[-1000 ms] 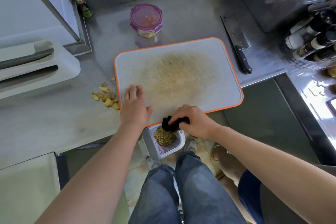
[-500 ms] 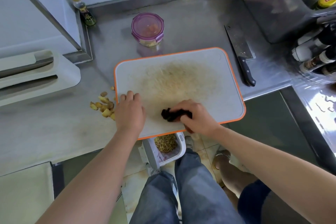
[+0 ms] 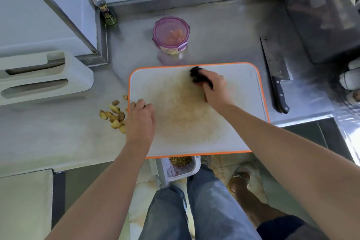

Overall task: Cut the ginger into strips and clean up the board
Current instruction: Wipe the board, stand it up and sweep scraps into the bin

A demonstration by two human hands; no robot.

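Ginger pieces [image 3: 115, 115]: small yellow-brown chunks in a loose heap on the worktop [image 3: 214, 25], just off the board's 9 o'clock rim. A couple of bits lie close against the orange edge.

Board [image 3: 243, 122]: white with an orange rim and a wide tan stain across the middle. It lies flat on the worktop, and its 6 o'clock edge hangs over the worktop's front.

Right hand [image 3: 214, 87]: on the board toward 12 o'clock, forearm coming in from 4 o'clock, back of the hand up. The grip is curled round a black cloth [image 3: 196, 74], which is pressed on the board just inside the far rim. This area is motion-blurred.

Left hand [image 3: 140, 119]: at the board's 9 o'clock edge, palm down, forearm in from 7 o'clock. It rests on the board with knuckles bent and fingertips tucked out of sight, so I cannot tell whether the grip is spread or closed over the rim. It is just beside the ginger.

Round container with a purple lid [image 3: 171, 34]: at 12 o'clock, near the far rim. Cleaver [image 3: 276, 76]: at 3 o'clock beside the board, apart from it, blade toward 12, black handle toward 5.

Small bottle [image 3: 103, 8]: at 11 o'clock by the wall, with a yellow cap and a label too blurred to read. White slotted holder [image 3: 44, 76]: at 9 o'clock, well apart.

Bin [image 3: 194, 167]: on the floor at 6 o'clock, partly under the board's overhang, with yellowish shreds inside. Jeans-clad legs [image 3: 204, 210] stand behind it.
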